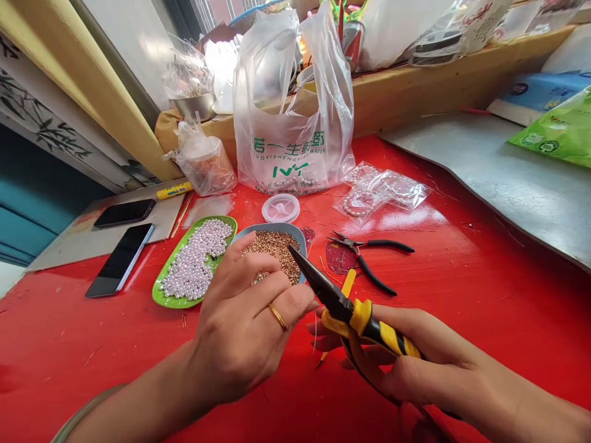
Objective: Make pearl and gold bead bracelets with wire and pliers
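Note:
My right hand point(415, 363) grips yellow-and-black pliers point(344, 304), whose dark jaws point up and left towards a grey dish of small copper-coloured beads point(274, 245). My left hand point(247, 320), with a gold ring, has its fingers curled together in a pinch right beside the plier jaws; what it pinches is too small to name. A thin wire piece hangs below the two hands. Left of the grey dish lies a green tray of pearl beads point(194, 261).
A second pair of black pliers point(369, 258) lies on the red table point(462, 289). Behind are a thread spool point(281, 208), a bag of pearl strands point(383, 191), a large plastic bag point(290, 123), two phones point(122, 237) at left, and a grey slab point(508, 178) at right.

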`<state>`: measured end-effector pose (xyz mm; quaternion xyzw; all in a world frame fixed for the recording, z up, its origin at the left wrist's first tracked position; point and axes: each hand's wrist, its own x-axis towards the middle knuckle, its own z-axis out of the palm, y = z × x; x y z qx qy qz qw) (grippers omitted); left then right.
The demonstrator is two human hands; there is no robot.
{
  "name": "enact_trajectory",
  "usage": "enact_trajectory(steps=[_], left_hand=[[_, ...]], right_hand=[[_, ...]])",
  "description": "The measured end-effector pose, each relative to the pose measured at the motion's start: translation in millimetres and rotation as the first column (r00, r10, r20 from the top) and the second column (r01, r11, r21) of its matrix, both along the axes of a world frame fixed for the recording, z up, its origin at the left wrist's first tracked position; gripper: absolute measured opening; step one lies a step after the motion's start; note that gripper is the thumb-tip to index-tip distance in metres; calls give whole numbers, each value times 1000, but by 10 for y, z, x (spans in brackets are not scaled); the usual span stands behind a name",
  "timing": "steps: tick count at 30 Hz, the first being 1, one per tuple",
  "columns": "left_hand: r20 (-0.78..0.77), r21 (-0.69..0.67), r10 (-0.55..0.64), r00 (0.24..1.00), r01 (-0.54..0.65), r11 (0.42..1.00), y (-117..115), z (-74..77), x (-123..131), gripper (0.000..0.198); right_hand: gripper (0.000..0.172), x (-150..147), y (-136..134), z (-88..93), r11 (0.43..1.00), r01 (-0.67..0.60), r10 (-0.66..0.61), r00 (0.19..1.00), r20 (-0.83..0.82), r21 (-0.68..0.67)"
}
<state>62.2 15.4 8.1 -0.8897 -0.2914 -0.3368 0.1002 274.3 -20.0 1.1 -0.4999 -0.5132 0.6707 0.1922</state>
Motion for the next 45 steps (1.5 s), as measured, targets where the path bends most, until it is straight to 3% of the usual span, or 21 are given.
enact_trajectory(steps=[8, 13, 17, 22, 25, 28, 30, 34, 39, 45], left_hand=[[-47, 36, -7, 999, 9, 999, 24, 0, -37, 13], [-50, 38, -11, 999, 13, 999, 39, -10, -24, 12], [-58, 31, -39, 998, 41, 999, 52, -14, -28, 16], [-43, 30, -50, 998, 51, 998, 44, -26, -12, 19], [-31, 9, -51, 998, 51, 999, 39, -38, -2, 20], [-13, -41, -70, 997, 70, 997, 39, -45, -6, 22], [17, -98, -110, 994, 111, 989, 40, -42, -10, 22], [141, -263, -197, 970, 229, 937, 33, -16, -1, 20], [264, -367, -187, 946, 278, 888, 14, 32, 21, 15], [376, -466, -97, 921, 278, 840, 4, 48, -1, 14]], right_hand=[[52, 0, 5, 9, 996, -18, 14, 999, -48, -85], [37, -36, 33, 74, 998, -45, 44, 999, -19, -52], [25, -89, -4, 108, 1000, 26, -26, 1000, 13, -7], [52, -187, -98, 96, 978, 203, -202, 979, 37, -45], [54, -219, -126, 87, 971, 237, -236, 970, 58, -28], [48, -225, -114, 77, 975, 224, -223, 969, 108, 3], [41, -223, -96, 62, 988, 144, -149, 984, 94, 53], [26, -213, -58, 23, 970, 1, -27, 994, 103, 243], [23, -136, 50, 4, 903, 84, -159, 977, 144, 422], [27, 30, 254, -90, 924, 107, -188, 963, 192, 366]])
